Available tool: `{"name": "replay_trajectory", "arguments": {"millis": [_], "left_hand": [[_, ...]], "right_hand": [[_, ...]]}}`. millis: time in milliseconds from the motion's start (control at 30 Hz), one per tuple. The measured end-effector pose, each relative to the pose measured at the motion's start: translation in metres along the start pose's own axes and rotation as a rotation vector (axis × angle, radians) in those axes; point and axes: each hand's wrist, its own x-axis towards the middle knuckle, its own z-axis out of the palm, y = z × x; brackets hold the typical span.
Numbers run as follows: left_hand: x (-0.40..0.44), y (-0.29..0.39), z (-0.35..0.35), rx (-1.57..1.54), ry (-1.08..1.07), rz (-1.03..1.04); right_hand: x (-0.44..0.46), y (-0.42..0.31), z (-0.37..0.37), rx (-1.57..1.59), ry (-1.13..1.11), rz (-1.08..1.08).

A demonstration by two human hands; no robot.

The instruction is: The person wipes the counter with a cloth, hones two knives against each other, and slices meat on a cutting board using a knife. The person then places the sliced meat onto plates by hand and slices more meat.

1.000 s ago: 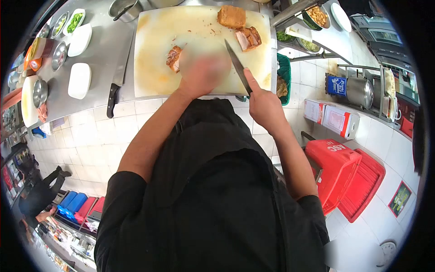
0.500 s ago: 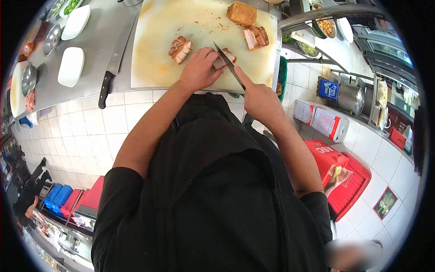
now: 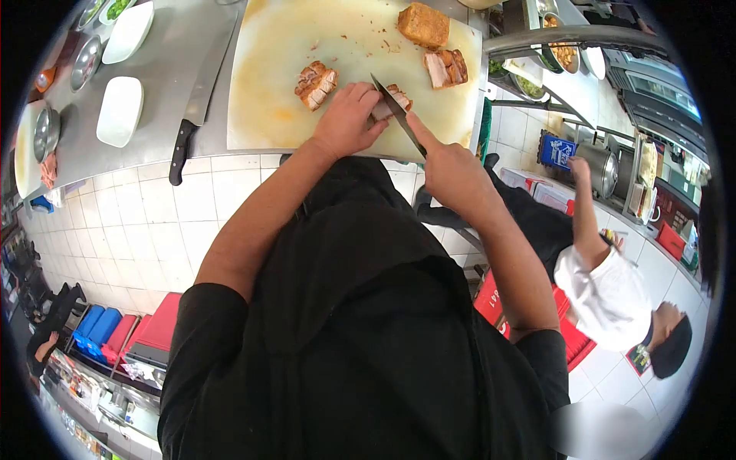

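Note:
On a pale cutting board (image 3: pixel 264 84) my left hand (image 3: pixel 346 121) rests against a piece of roast pork (image 3: pixel 382 110), its fingers bent onto the meat. My right hand (image 3: pixel 458 175) grips a dark-bladed knife (image 3: pixel 400 116), whose blade lies across that piece, tip pointing away from me. How deep the edge has cut, I cannot tell. To the left of my left hand is a sliced portion of roast pork (image 3: pixel 316 86). At the board's far right are another pork chunk (image 3: pixel 445 69) and a golden-crusted block (image 3: pixel 423 25). Crumbs lie scattered near them.
A large knife with a black handle (image 3: pixel 181 153) lies left of the board, its handle past the counter edge. White dishes (image 3: pixel 120 112) and metal bowls (image 3: pixel 47 132) stand farther left. A metal rail (image 3: pixel 575 36) runs at right. Another person in white (image 3: pixel 609 297) is behind on the right.
The view has shifted slightly, so the board sits a little farther right. A person in white has come into view at right. Both hands keep their places at the pork.

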Motion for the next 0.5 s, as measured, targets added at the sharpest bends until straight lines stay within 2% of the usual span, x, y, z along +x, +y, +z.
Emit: {"name": "replay_trajectory", "arguments": {"millis": [67, 300, 500], "left_hand": [[-0.001, 0.000, 0.000, -0.004, 0.003, -0.002], [-0.001, -0.003, 0.003, -0.026, -0.002, -0.039], [-0.002, 0.003, -0.002, -0.001, 0.049, 0.008]], "right_hand": [[0.005, 0.002, -0.004, 0.001, -0.026, -0.005], [0.055, 0.008, 0.065, 0.041, 0.188, -0.040], [0.024, 0.011, 0.018, 0.187, 0.167, 0.045]]}}
